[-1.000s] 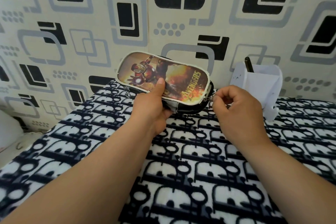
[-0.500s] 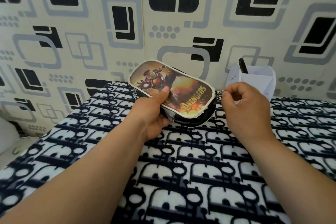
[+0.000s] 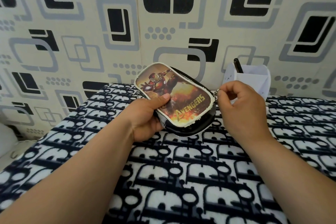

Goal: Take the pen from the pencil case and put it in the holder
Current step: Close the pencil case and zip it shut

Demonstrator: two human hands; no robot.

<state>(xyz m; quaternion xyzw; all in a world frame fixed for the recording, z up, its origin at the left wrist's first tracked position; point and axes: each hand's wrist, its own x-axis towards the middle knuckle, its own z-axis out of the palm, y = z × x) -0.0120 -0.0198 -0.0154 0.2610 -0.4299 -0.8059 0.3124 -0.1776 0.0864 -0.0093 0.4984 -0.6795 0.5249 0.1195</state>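
Observation:
My left hand [image 3: 147,118] grips the pencil case [image 3: 174,96] from below, thumb on its printed lid, holding it tilted above the patterned cloth. The case has a superhero picture, a white rim and black sides. My right hand [image 3: 240,107] pinches the small metal zipper pull [image 3: 215,93] at the case's right end. The inside of the case is hidden. Behind my right hand stands the white holder [image 3: 252,76] against the wall, with one dark pen [image 3: 238,65] sticking out of its left corner.
A black-and-white patterned fleece cloth [image 3: 181,178] covers the surface in front of me. A wall with black and grey geometric wallpaper [image 3: 163,14] rises right behind it. The cloth's left edge drops off near a white object [image 3: 7,138].
The case has swung its right end toward me and shifted right in view. My right hand has kept its pinch at the zipper end and risen slightly.

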